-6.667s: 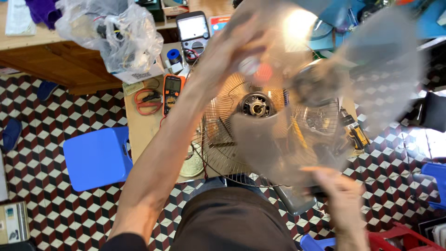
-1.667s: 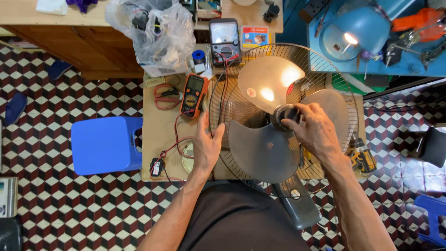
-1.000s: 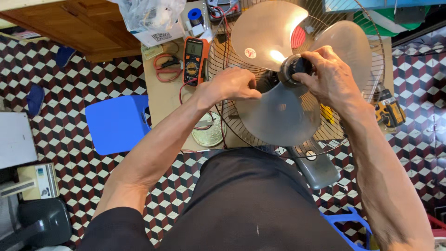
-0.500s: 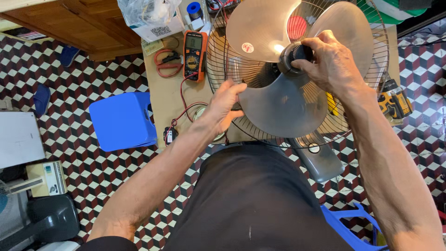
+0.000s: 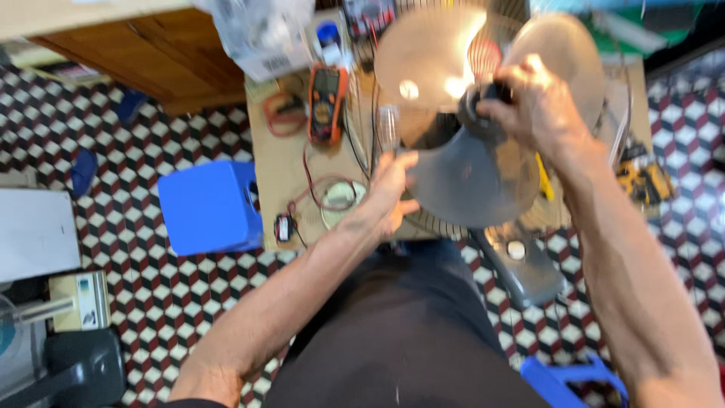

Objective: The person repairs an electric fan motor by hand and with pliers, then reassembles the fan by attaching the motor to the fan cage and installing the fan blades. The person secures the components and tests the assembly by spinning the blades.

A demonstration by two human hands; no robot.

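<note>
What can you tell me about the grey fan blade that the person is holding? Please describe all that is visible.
The fan blade looks like translucent grey plastic, with broad rounded lobes around a dark centre hub. It lies over the round wire guard, above the small wooden table. The right hand grips the hub; the left hand touches the edge of the lower lobe. Light glares on the upper lobes, and the picture is blurred.

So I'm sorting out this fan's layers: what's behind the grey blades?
Behind the fan blades the wire grille shows at the edges and faintly through the translucent plastic. The right hand covers the hub, and the left hand covers one blade edge. The motor is hidden.
</note>
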